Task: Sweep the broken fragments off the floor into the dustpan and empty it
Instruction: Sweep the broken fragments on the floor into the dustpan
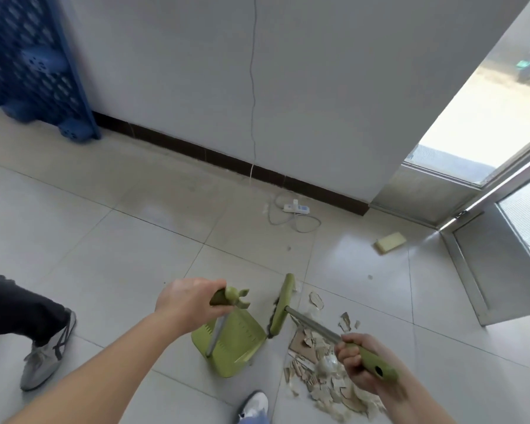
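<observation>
Now the left hand [187, 301] is gripping the green handle of the dustpan [239, 347], which is resting on the floor [135, 255]. The right hand [355, 359] is grasping the broom [314, 325] by its handle, and the broom head [282, 304] is standing just beside the dustpan. The broken fragments [318, 384] are lying on the floor under the broom's shaft.

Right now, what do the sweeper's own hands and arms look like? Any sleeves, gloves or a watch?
The left hand and right hand are both bare, with no gloves. No watch or bracelet shows at either wrist. The left forearm and right forearm are uncovered all the way to the picture's edge, so no sleeve is in view.
</observation>
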Motion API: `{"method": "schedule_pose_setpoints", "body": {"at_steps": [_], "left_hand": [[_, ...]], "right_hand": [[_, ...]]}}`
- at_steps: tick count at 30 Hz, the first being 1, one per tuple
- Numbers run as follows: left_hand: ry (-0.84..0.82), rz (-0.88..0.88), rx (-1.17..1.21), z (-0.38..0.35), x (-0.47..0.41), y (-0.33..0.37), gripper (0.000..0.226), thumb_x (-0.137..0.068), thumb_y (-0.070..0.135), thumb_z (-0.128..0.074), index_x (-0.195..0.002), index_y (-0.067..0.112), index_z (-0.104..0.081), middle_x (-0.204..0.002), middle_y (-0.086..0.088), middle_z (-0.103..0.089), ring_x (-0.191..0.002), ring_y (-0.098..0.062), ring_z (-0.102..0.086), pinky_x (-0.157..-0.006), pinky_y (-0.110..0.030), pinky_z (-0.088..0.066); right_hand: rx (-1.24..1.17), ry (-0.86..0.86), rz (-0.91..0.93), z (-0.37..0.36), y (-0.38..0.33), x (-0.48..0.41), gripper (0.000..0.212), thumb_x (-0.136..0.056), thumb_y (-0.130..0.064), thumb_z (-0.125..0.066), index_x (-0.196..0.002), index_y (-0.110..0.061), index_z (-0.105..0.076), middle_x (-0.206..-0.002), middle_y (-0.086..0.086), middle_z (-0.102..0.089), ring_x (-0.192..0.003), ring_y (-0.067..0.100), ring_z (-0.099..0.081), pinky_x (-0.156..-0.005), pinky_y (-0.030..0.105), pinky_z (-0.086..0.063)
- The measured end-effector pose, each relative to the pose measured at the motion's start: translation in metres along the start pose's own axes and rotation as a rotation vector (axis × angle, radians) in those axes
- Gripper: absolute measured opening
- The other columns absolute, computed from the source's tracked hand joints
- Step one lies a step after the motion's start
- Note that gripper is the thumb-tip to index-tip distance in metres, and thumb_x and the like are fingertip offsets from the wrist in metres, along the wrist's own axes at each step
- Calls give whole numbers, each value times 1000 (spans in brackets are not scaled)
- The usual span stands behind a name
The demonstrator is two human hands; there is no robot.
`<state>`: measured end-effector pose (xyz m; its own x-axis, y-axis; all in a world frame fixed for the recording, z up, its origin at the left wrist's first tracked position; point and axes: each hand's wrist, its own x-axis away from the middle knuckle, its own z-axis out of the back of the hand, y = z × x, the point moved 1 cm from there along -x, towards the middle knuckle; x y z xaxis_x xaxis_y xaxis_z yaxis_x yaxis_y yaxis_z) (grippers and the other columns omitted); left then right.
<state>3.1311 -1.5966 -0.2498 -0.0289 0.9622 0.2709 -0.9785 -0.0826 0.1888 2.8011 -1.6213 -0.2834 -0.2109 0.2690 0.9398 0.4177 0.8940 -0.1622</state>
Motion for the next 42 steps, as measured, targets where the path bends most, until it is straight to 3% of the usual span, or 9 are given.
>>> {"method": "schedule_pose_setpoints", "body": {"at_steps": [14, 20, 26, 42], "left_hand": [[-40, -36, -76, 35, -148, -8, 33, -84, 63, -53, -80, 31, -44, -65, 9, -46, -69, -16, -47, -47, -22, -25], [-68, -69, -72, 41, -190, -7, 37, -82, 63, -54, -65, 35, -38, -64, 10, -51, -66, -14, -49, -48, -24, -30], [-72, -153, -129, 48, -211, 1, 33, -81, 65, -53, -82, 32, -51, -73, 9, -62, -68, -13, -57, -48, -24, -34], [-167, -534, -230, 47, -255, 60, 32, -83, 65, -50, -71, 36, -42, -60, 10, -51, -59, -10, -50, -47, -25, -30]], "right_hand": [[-35, -29, -14, -75, -114, -82, 31, -100, -15, -36, -71, -9, -41, -38, 2, -38, -19, 8, -35, -21, 11, -27], [-140, -26, -4, -66, -140, -89, 25, -100, -14, -36, -76, -9, -42, -42, 4, -41, -21, 8, -37, -21, 11, -28], [-234, 8, 1, -42, -141, -76, 19, -98, -12, -39, -79, -7, -43, -45, 6, -44, -22, 9, -38, -22, 11, -30], [-497, 118, 51, 11, -81, -43, 23, -99, -15, -43, -79, -4, -47, -45, 8, -45, -22, 10, -39, -23, 12, -31]]}}
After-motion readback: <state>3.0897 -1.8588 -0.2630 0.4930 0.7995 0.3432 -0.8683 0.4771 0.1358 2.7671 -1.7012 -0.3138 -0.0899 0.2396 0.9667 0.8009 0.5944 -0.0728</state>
